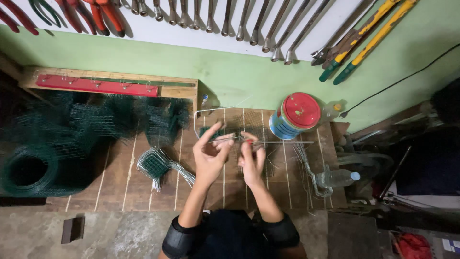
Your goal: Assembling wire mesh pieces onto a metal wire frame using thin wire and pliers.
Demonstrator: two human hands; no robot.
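Holding a thin steel wire over the wooden bench, both hands worked near the bench's middle. The left hand was raised with its forefinger stretched up and to the right, thumb and remaining fingers closed on the wire's left end. The right hand sat just beside it, fingers curled and pinched around the same wire together with a small red-handled tool. From the right hand the wire ran straight out to the right, ending short of the round tin with the red lid. A bent wire frame with green mesh lay just behind the hands, partly covered by them.

Hidden or unclear items: the tool's working end was buried in the fingers and its type could not be identified. Exact finger contact on the wire was blurred. The roll of green mesh at the far left was in shadow. A folded mesh piece lay left of the left hand; a plastic bottle lay on its side well to the right.
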